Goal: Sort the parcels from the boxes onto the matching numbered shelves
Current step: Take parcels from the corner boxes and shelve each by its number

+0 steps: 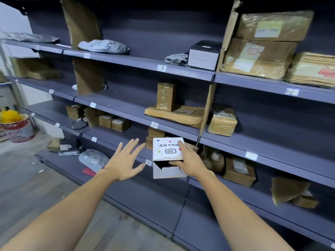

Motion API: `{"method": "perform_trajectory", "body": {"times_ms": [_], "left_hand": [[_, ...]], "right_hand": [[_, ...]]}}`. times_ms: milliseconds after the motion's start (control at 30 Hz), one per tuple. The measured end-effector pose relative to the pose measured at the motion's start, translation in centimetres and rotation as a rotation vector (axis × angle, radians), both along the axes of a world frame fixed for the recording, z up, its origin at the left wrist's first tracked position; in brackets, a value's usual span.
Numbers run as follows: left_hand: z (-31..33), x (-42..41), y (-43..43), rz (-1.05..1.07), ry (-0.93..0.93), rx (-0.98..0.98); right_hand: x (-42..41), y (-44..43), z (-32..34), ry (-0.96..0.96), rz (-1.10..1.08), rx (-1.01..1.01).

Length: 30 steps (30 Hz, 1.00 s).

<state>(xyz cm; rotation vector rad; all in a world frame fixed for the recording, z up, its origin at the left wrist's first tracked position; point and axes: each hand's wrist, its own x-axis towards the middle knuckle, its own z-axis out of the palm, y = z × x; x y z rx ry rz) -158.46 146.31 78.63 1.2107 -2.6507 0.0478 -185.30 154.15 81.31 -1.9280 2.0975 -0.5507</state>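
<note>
My right hand (190,160) grips a small white carton (167,156) marked "04", held in the air in front of the lower shelves, with its open flap facing me. Just left of the carton, my left hand (125,160) is spread open and does not touch it. The dark blue shelf unit (137,115) carries small white number tags: "03" (161,68) on the upper shelf edge, "32" (291,91) to its right, "10" (154,125) one level down, and "15" (148,162) beside the carton.
Brown taped parcels (257,58) and grey poly bags (104,46) lie on most shelves, with cardboard dividers (85,44) standing between bays. A red and white bucket (20,130) with yellow material stands on the floor at left, near loose packets (63,147).
</note>
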Motion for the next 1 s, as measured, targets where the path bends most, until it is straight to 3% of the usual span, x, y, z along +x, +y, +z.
{"method": "perform_trajectory", "body": {"times_ms": [533, 1000], "left_hand": [[1.7, 6.9, -14.7, 0.138, -0.062, 0.001], [0.7, 18.1, -26.4, 0.174, -0.082, 0.001]], "right_hand": [[7.3, -18.5, 0.0, -0.052, 0.125, -0.001], [18.9, -29.9, 0.2, -0.041, 0.16, 0.013]]}}
